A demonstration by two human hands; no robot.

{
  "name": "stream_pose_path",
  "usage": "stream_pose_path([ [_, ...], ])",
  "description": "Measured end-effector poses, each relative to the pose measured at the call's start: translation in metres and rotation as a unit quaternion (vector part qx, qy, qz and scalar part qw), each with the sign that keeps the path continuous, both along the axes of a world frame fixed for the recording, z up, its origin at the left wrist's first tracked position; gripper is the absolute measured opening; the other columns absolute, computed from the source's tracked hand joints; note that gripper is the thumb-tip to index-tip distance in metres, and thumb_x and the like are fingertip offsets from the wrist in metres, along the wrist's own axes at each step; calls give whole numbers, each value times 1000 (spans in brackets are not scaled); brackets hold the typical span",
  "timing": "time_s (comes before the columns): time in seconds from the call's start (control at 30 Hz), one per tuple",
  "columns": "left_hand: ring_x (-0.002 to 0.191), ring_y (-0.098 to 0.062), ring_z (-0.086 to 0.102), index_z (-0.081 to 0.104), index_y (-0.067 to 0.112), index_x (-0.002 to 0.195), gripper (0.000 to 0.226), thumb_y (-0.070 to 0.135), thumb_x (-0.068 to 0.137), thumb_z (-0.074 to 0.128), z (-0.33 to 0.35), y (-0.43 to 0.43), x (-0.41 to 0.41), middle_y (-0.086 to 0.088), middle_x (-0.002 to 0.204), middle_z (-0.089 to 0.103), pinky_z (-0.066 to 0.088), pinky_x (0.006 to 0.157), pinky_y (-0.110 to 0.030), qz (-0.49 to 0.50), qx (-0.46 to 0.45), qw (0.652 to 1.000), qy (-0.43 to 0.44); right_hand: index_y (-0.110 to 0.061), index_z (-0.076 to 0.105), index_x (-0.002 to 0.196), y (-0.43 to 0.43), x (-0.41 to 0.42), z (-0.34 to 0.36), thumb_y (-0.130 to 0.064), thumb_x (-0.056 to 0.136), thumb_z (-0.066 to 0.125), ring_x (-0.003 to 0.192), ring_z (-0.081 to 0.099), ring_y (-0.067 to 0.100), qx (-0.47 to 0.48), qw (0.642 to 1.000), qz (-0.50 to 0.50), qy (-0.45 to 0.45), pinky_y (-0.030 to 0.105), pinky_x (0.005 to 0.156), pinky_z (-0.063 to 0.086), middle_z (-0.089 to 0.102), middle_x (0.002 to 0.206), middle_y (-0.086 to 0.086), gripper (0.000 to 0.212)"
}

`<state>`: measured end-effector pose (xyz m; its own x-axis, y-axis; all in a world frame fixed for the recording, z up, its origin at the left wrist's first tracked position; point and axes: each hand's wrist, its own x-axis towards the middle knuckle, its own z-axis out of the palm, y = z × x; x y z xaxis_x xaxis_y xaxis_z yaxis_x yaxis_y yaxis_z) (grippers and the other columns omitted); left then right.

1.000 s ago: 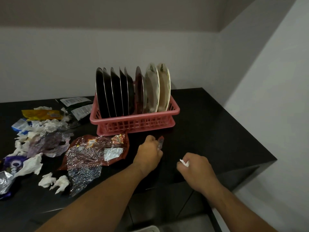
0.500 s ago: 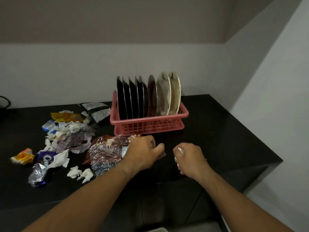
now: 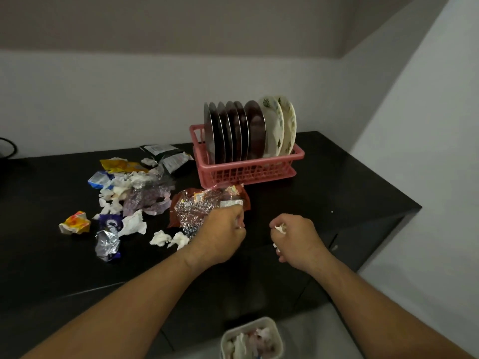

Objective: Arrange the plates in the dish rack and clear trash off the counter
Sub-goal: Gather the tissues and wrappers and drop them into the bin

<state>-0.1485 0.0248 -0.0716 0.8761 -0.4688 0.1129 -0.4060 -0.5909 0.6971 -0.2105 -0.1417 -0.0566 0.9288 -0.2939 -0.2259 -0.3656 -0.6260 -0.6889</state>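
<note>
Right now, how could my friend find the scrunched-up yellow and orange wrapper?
Start at the pink plastic dish rack, then follow the scattered trash leftwards across the black counter. The crumpled yellow-and-orange wrapper lies at the pile's leftmost edge, just left of a purple foil wrapper. Unlike the flatter yellow wrapper farther back, it is balled up.

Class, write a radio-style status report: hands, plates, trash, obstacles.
Right hand grips crumpled tissue; left hand curled at foil wrapper, grip unclear. Plates upright in pink rack. Wrappers and tissues litter counter left. Bin below, nothing between.
</note>
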Motion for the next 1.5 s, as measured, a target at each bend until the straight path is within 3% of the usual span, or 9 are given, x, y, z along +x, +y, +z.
stream_pose_path([
  [0.1, 66, -28, 67, 50, 19, 79, 19, 4, 89, 55, -3, 10, -14, -9, 76, 65, 56, 55, -47, -16, -17, 1000, 15, -27, 64, 98, 8, -17, -8, -29, 96, 63, 72, 66, 12, -29, 999, 21, -30, 24, 55, 51, 63, 90, -6, 3],
  [0.27, 51, -10, 63, 52, 23, 114, 23, 12, 94, 52, -17, 16, -35, 1, 62, 63, 52, 51, -25, -77, 7, 996, 39, -22, 61, 73, 12, -38, -24, -45, 99, 52, 67, 60, 11, -64, 997, 36, -25, 26, 56, 41, 64, 73, -3, 36],
  [0.53, 66, -8, 62, 67, 25, 83, 12, 29, 92, 60, -130, -7, -63, 7, 72, 64, 43, 56, -22, -56, 118, 982, 133, -2, 64, 73, -40, -72, -142, -24, 97, 44, 79, 64, 30, 19, 997, -37, 70, 42, 75, 52, 68, 80, 14, 37],
  [0.67, 56, -12, 52, 49, 22, 61, 39, 44, 91, 61, -235, -20, -83, 3, 60, 55, 35, 49, -27, -40, 205, 968, 136, -8, 56, 71, -65, -94, -245, -17, 98, 39, 93, 64, 37, 53, 988, -42, 137, 45, 84, 52, 67, 94, 21, 33],
  [0.8, 67, -25, 58, 42, 20, 58, 40, 39, 90, 55, -348, -30, -94, -2, 66, 56, 39, 56, -30, 8, 253, 958, 137, -13, 55, 74, -76, -96, -351, -16, 100, 38, 90, 61, 33, 60, 986, -29, 155, 36, 83, 48, 65, 94, 15, 32],
  [1.0, 63, -18, 56, 41, 24, 57, 37, 38, 89, 53, -502, -25, -96, 3, 65, 54, 35, 55, -27, 19, 265, 948, 178, -13, 54, 79, -75, -60, -515, -17, 100, 39, 86, 53, 25, 49, 984, 8, 172, 28, 72, 38, 60, 94, 13, 26],
  [1.23, 58, -13, 52, 39, 25, 60, 38, 44, 89, 55, -607, -10, -74, 5, 63, 51, 42, 55, -29, 43, 269, 952, 138, -22, 62, 115, -36, 2, -665, -36, 101, 35, 107, 57, 22, 25, 967, 150, 204, 40, 98, 46, 62, 119, 2, 33],
  [1.4, 68, -6, 53, 50, 31, 82, 16, 43, 90, 56, -642, -30, -50, 12, 80, 54, 37, 53, -24, 33, 228, 962, 149, -26, 59, 122, -38, 23, -730, -50, 97, 28, 112, 57, 25, 21, 940, 192, 282, 47, 104, 41, 62, 125, 5, 46],
  [1.5, 89, -11, 52, 49, 26, 116, 28, 42, 94, 52, -662, -50, -42, 8, 109, 50, 40, 71, -25, -13, 227, 951, 208, -26, 65, 122, -50, 27, -722, -54, 98, 29, 113, 59, 25, 97, 949, 119, 277, 45, 106, 40, 65, 123, 5, 52],
])
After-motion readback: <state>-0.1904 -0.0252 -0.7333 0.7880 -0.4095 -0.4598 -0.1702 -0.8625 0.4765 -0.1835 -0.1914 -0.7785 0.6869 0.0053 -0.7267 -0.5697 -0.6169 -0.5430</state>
